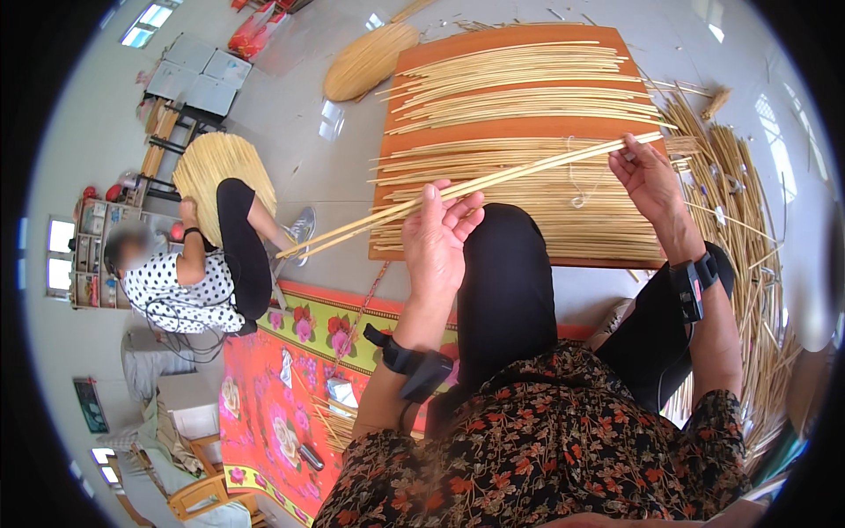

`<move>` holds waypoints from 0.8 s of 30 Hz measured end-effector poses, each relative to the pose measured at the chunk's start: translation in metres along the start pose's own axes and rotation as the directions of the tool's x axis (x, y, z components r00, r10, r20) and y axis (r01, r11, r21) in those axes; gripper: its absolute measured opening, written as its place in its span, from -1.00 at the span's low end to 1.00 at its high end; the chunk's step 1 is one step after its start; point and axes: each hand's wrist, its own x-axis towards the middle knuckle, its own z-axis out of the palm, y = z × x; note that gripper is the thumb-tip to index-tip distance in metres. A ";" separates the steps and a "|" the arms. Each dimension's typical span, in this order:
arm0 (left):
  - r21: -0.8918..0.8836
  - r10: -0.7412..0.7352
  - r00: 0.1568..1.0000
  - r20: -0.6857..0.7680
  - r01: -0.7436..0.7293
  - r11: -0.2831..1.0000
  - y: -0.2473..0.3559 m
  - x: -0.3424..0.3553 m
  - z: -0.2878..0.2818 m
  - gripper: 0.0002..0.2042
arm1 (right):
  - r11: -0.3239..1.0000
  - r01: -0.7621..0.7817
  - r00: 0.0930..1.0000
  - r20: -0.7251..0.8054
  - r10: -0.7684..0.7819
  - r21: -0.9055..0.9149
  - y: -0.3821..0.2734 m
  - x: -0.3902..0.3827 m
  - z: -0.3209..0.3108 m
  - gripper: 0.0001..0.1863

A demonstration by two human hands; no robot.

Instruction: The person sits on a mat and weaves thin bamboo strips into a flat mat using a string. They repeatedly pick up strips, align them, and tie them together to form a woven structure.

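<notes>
Across my lap, a few long, pale yellow plant stalks (528, 170) slant from the lower left up to the right, held by both hands. My right hand (651, 179) pinches them close to their right end. Around their middle, the thumb and fingers of my left hand (440, 231) support them, and the left ends fan slightly apart. Beyond my knees, many similar stalks lie side by side in bands on an orange-brown board (528, 130). A thin pale string (577, 180) crosses the nearer band beneath the held stalks.
Loose stalks (739, 202) are heaped on the floor at right. An oval woven mat (370, 62) lies at the board's far left. At left a seated person (189, 273) holds a round stalk mat (220, 176). A red floral cloth (264, 396) covers the lower left.
</notes>
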 end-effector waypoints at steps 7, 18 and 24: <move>0.055 -0.006 0.995 -0.098 0.011 0.998 0.000 -0.002 0.004 -0.79 | 0.999 -0.030 0.998 -0.055 0.028 -0.044 0.000 0.005 -0.004 -0.83; 0.061 -0.020 0.997 -0.080 0.025 0.998 -0.005 0.000 0.004 -0.82 | 0.987 -0.006 0.997 -0.072 -0.006 -0.160 -0.007 0.006 -0.007 -0.80; 0.056 -0.041 0.998 -0.052 0.044 0.997 0.000 0.004 0.005 -0.81 | 0.981 -0.040 0.997 -0.073 0.027 -0.187 -0.013 0.004 -0.004 -0.78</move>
